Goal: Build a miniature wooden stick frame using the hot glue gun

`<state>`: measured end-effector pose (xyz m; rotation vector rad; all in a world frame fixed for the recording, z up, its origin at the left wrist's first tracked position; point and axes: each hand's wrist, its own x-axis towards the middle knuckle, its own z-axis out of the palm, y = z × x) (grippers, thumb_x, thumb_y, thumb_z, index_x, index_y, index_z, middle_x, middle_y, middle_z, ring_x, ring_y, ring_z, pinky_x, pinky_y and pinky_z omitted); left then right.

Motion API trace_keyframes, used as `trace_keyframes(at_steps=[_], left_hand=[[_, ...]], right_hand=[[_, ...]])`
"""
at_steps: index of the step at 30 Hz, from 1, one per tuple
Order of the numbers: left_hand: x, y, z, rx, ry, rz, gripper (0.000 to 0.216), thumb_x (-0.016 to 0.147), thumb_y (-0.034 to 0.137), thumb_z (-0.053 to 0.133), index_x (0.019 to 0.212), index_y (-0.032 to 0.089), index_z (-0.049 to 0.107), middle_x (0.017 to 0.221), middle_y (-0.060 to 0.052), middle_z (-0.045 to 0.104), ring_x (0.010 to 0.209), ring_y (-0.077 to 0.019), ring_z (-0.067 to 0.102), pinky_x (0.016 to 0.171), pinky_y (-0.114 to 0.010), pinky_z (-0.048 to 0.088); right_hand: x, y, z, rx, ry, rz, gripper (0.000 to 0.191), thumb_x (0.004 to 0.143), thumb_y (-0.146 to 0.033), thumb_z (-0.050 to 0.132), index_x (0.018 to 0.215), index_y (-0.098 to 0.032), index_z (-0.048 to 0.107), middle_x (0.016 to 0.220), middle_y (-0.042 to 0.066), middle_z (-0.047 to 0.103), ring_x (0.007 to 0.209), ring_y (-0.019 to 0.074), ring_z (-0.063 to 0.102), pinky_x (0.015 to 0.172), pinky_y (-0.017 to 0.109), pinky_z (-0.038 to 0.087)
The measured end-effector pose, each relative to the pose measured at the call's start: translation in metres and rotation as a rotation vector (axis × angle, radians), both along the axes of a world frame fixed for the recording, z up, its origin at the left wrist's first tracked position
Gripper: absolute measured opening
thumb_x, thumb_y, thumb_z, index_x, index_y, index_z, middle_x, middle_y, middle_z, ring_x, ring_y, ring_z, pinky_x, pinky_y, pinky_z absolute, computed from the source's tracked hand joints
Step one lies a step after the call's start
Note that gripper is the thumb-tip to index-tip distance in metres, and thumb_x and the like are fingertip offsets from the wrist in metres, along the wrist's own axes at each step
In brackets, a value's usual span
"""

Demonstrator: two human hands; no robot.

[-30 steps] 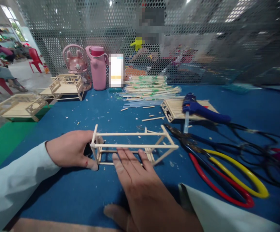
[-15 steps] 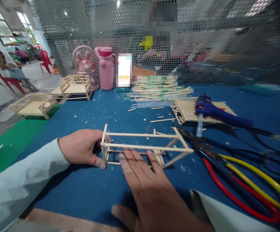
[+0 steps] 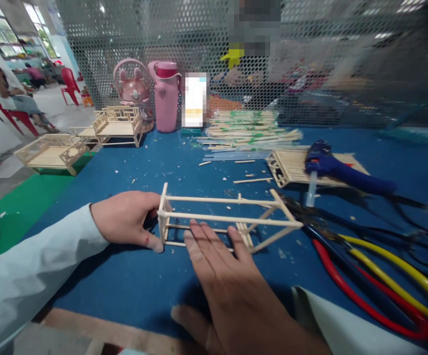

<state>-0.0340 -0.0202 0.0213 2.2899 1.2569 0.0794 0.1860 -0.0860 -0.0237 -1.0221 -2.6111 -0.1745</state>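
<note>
A small box-shaped frame of thin wooden sticks [image 3: 217, 218] lies on the blue tabletop in front of me. My left hand [image 3: 128, 219] grips its left end, thumb at the near lower corner and fingers curled behind the end sticks. My right hand [image 3: 228, 281] is stretched flat against the near side of the frame. Its fingers are extended over the lower stick, the tips under the upper near stick, and its thumb stands apart. Part of the frame's lower edge is hidden behind the right fingers.
Pliers with red and yellow handles [image 3: 381, 291] lie at the right. Behind them a blue glue gun [image 3: 350, 172] rests on a stick panel [image 3: 291, 165]. Stick bundles [image 3: 246, 125], a pink bottle [image 3: 167, 101] and a phone [image 3: 195, 101] stand farther back. Miniature stick furniture [image 3: 119, 128] is at the left.
The view has shifted slightly, so the scene sits a little higher and farther right. Both hands keep the same placement on the stick frame.
</note>
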Motion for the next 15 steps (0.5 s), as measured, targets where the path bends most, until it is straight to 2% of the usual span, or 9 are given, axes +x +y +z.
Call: trace_keyframes(at_steps=[6,10,13,15], left_hand=[[-0.002,-0.001,-0.001,0.009,-0.015,-0.006,0.044,0.063,0.047,0.072,0.095,0.019,0.059,0.081,0.000,0.061,0.068,-0.0146,0.054,0.061,-0.023,0.039],[-0.002,-0.001,0.000,-0.002,-0.003,-0.007,0.045,0.064,0.046,0.072,0.097,0.019,0.058,0.086,-0.002,0.062,0.072,-0.0155,0.055,0.063,-0.023,0.041],[-0.001,-0.001,0.000,-0.010,-0.010,-0.014,0.043,0.065,0.044,0.072,0.097,0.019,0.058,0.090,-0.002,0.063,0.075,-0.0162,0.055,0.065,-0.023,0.041],[-0.001,-0.001,0.000,-0.008,-0.020,-0.022,0.042,0.065,0.043,0.071,0.098,0.020,0.058,0.092,-0.002,0.063,0.077,-0.0166,0.056,0.067,-0.024,0.042]], right_hand=[[0.001,-0.008,0.011,-0.016,0.009,-0.008,0.074,0.083,-0.060,0.040,0.130,-0.004,0.047,0.136,0.021,0.046,0.127,0.0337,0.041,0.102,0.057,0.034],[0.001,-0.010,0.011,-0.023,0.010,-0.039,0.073,0.084,-0.058,0.042,0.131,-0.003,0.046,0.137,0.021,0.045,0.130,0.0330,0.037,0.105,0.055,0.031],[0.000,-0.007,0.012,-0.049,0.020,-0.024,0.078,0.081,-0.063,0.042,0.132,-0.004,0.045,0.137,0.021,0.045,0.130,0.0333,0.036,0.106,0.055,0.030],[-0.001,-0.007,0.015,-0.051,0.019,0.019,0.072,0.082,-0.058,0.045,0.133,-0.005,0.045,0.139,0.019,0.043,0.130,0.0314,0.036,0.107,0.053,0.029]])
